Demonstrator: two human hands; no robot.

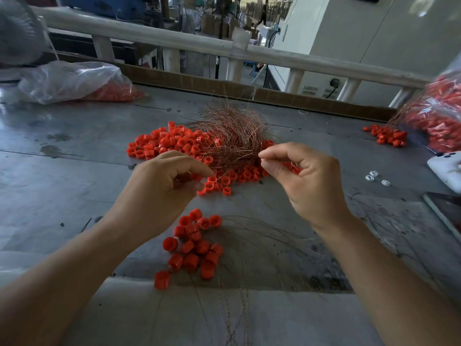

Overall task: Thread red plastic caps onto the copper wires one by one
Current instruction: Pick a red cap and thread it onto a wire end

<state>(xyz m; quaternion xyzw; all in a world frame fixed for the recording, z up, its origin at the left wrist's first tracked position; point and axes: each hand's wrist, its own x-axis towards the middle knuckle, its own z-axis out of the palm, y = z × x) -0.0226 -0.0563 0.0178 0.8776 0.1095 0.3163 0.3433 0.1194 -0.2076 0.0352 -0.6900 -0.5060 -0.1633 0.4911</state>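
— What are the hands doing?
— The left hand [169,181] pinches a small red plastic cap [195,176] in curled fingers. The right hand [309,178] pinches one strand between thumb and forefinger.
— A strand from where?
— From the tangled bundle of thin copper wires [232,136], which lies on a heap of loose red caps [159,143] on the grey metal desk [74,171]. A smaller cluster of caps [194,245] sits nearer.

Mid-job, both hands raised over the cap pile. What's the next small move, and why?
Probably bring the right hand toward the left hand and poke its pinched copper wire through the red cap in the left fingers: wire tip and cap are apart, the cap not yet threaded.
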